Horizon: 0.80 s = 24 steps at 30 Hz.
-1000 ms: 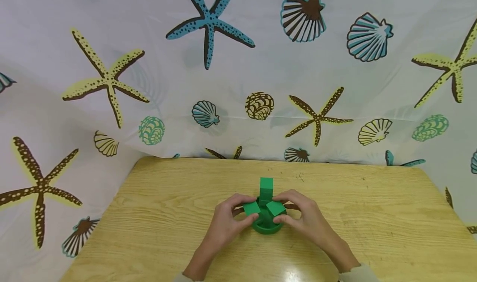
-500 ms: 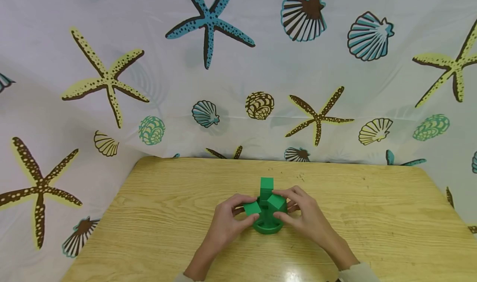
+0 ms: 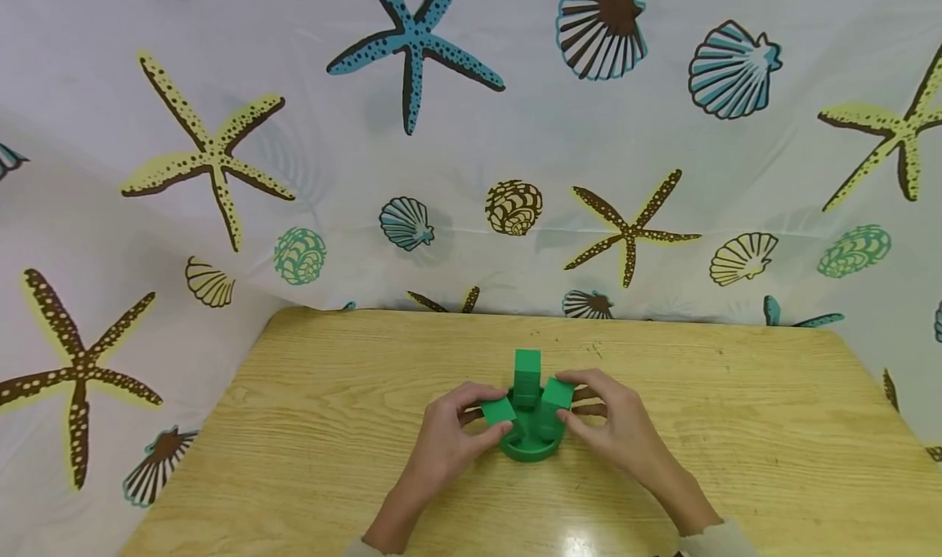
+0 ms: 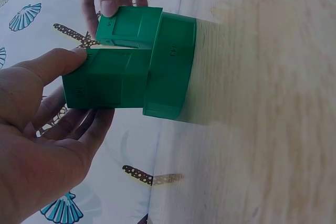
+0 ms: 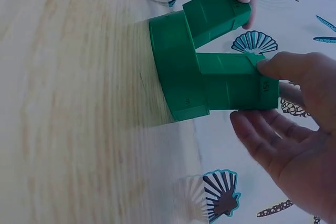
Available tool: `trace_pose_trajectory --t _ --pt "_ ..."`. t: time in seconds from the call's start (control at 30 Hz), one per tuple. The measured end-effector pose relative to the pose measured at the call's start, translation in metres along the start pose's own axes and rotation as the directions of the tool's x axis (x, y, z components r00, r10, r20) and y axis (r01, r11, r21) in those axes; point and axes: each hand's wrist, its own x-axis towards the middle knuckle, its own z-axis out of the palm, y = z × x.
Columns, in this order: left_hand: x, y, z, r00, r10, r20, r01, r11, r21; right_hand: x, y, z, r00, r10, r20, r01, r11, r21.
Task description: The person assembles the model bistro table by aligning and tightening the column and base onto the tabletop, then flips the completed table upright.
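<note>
A round green base (image 3: 530, 452) stands on the wooden table, with three green square blocks rising from it. My left hand (image 3: 449, 430) holds the left block (image 3: 499, 411) between thumb and fingers. My right hand (image 3: 621, 426) grips the right block (image 3: 557, 393) near its top. Behind them the third block (image 3: 527, 373) rises at the back of the base, touched by neither hand. In the right wrist view the right block stands straight out from the base, while the left block (image 5: 216, 15) tilts outward. The blocks' lower ends are partly hidden inside the base's rim.
Bare wooden tabletop (image 3: 353, 377) lies around the base. A white cloth (image 3: 456, 172) printed with starfish and shells hangs behind the table and along its sides.
My right hand has shifted right and slightly away with the right block, which leaned in toward the middle of the base and now stands straighter. The left hand has stayed in place.
</note>
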Motion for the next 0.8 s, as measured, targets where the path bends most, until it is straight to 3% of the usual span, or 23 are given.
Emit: trace_pose_trajectory --t 0.2,0.37,0.6,0.8 --pt "0.0 -0.001 0.0 1.0 0.002 -0.002 -0.002 1.0 0.0 -0.004 0.001 -0.002 1.0 -0.024 0.017 0.026 0.996 -0.083" --pt "0.001 -0.002 0.0 1.0 0.003 -0.009 -0.003 1.0 -0.008 -0.008 0.002 -0.008 0.999 -0.038 0.015 0.039 0.998 -0.045" --pt "0.001 -0.001 0.0 1.0 -0.005 -0.017 0.005 1.0 0.002 -0.01 0.001 -0.006 0.998 0.059 0.022 -0.061 0.996 0.071" --pt "0.001 -0.001 0.001 1.0 0.008 -0.015 -0.008 1.0 0.005 -0.011 0.001 -0.001 0.998 0.06 -0.009 -0.059 0.998 0.036"
